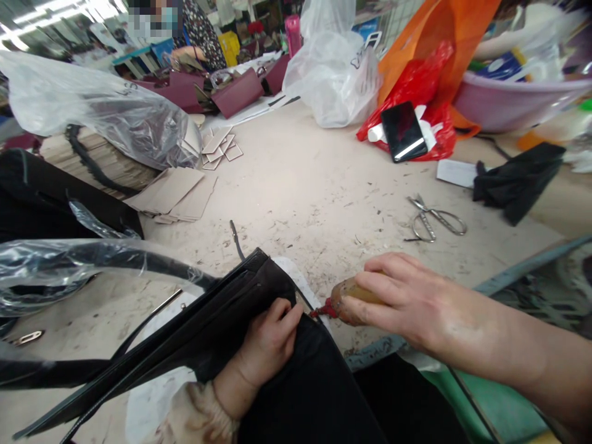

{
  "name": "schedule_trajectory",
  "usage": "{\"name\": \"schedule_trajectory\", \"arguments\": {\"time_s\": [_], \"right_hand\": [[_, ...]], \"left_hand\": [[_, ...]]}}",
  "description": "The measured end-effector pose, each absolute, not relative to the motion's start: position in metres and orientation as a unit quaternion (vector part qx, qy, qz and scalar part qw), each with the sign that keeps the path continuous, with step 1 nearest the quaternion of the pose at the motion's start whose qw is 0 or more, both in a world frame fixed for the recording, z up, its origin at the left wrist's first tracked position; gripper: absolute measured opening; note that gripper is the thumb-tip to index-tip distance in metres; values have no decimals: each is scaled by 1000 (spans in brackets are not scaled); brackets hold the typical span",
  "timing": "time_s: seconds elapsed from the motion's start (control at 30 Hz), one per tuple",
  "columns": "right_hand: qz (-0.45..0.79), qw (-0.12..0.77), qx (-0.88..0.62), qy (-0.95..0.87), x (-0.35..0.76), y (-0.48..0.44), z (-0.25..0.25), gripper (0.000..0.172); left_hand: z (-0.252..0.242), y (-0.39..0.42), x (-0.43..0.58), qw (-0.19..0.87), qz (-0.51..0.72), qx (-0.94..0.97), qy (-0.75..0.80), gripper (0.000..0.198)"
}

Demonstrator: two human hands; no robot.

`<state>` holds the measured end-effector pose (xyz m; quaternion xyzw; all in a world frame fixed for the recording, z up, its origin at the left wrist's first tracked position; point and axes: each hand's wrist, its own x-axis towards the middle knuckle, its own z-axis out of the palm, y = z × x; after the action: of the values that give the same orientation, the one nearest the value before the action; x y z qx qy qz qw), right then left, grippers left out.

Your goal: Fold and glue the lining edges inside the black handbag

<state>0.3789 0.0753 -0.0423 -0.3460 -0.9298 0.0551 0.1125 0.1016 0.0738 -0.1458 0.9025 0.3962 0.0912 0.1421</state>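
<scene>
A black handbag [226, 308] lies slanted across the near part of the table, its handles wrapped in clear plastic. My left hand [271, 336] is closed on the bag near its right end, pinching the dark material. In my right hand [398, 296] is a squeeze bottle [349, 300] with yellowish-brown contents and a red nozzle. The bottle lies tilted, its nozzle tip pointing left at the bag's edge, close to my left fingertips. Whether the tip touches the material I cannot tell. Black lining or cloth [300, 388] spreads below my left hand.
Scissors [435, 219] lie on the table [296, 166] at the right, behind my right hand. A phone [404, 131] rests on a red bag [439, 142]. Cardboard pieces [173, 194] and another black bag [60, 197] are at left. Burgundy bags [238, 92] and a person [198, 37] are farther back.
</scene>
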Motion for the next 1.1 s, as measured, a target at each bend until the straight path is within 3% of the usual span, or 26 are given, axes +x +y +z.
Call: {"name": "schedule_trajectory", "arguments": {"time_s": [1.1], "right_hand": [[119, 102, -371, -915, 387, 85, -55, 30]], "left_hand": [[-144, 73, 102, 137, 90, 904, 394, 35]]}}
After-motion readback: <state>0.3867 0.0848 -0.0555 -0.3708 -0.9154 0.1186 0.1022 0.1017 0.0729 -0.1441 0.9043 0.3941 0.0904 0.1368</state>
